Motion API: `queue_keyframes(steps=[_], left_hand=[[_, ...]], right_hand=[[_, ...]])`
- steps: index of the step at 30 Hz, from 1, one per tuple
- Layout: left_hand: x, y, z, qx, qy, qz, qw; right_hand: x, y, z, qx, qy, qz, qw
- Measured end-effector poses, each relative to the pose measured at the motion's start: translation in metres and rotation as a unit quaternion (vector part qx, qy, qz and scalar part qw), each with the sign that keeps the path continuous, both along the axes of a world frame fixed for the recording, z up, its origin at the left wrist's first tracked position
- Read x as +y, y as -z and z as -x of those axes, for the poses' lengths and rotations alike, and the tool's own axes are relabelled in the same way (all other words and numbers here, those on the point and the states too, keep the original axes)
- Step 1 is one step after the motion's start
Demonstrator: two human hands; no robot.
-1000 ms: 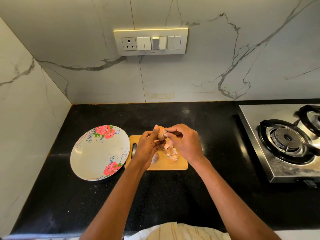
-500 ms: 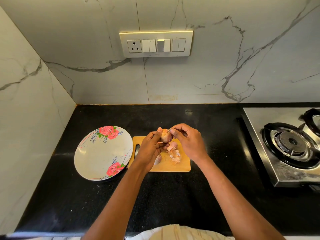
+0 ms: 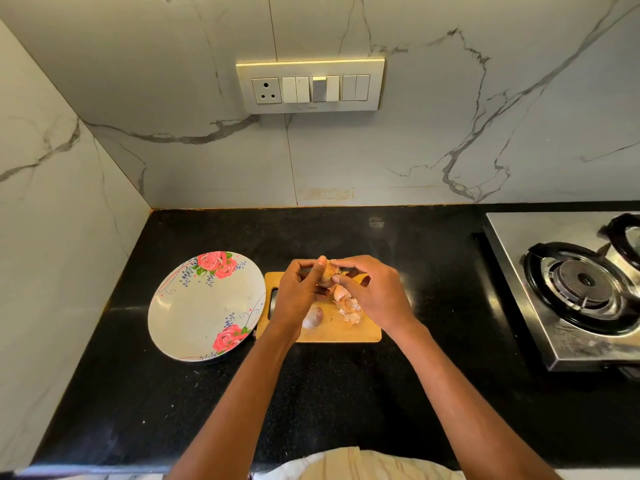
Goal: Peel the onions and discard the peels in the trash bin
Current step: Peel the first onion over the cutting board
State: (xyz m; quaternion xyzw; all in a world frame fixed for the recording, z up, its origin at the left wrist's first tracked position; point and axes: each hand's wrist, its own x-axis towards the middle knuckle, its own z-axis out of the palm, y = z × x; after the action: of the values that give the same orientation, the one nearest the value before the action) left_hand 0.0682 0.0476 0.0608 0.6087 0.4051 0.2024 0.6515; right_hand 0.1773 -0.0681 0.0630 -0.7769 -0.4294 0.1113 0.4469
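Above a small wooden cutting board (image 3: 360, 332), my left hand (image 3: 298, 293) grips a small onion (image 3: 328, 273) from the left. My right hand (image 3: 372, 293) pinches the onion's skin from the right with thumb and fingertips. On the board under my hands lies a pile of pale peels (image 3: 348, 306). A second, purplish onion (image 3: 313, 317) rests on the board near my left wrist. No trash bin is in view.
A white plate with red roses (image 3: 194, 313) sits on the black counter (image 3: 346, 403) left of the board. A steel gas stove (image 3: 571, 289) stands at the right. Marble walls close the back and the left side.
My right hand's fingers have shifted over the top of the onion and lower on its right side. Both hands stay above the board.
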Motion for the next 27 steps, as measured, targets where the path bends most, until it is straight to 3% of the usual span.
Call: queue_keyframes(steps=[6,11,20,24,27], left_hand=[[0.000,-0.004,0.000,0.012,-0.003,-0.069,0.998],[-0.008,0.001,0.000,0.024,-0.009,-0.116,0.993],[-0.008,-0.001,0.005,-0.003,0.013,-0.114,0.993],[-0.005,0.001,0.006,-0.006,-0.002,-0.103,0.995],[-0.004,0.002,0.005,-0.004,-0.001,-0.104,0.995]], right_hand=[[-0.001,0.000,-0.003,-0.060,0.016,-0.025,0.998],[0.003,0.000,0.007,-0.058,0.055,-0.030,0.996],[0.003,0.002,0.001,0.118,0.103,-0.045,0.987],[0.001,0.001,-0.001,0.149,0.032,-0.028,0.988],[-0.001,0.002,0.000,0.124,0.007,-0.002,0.992]])
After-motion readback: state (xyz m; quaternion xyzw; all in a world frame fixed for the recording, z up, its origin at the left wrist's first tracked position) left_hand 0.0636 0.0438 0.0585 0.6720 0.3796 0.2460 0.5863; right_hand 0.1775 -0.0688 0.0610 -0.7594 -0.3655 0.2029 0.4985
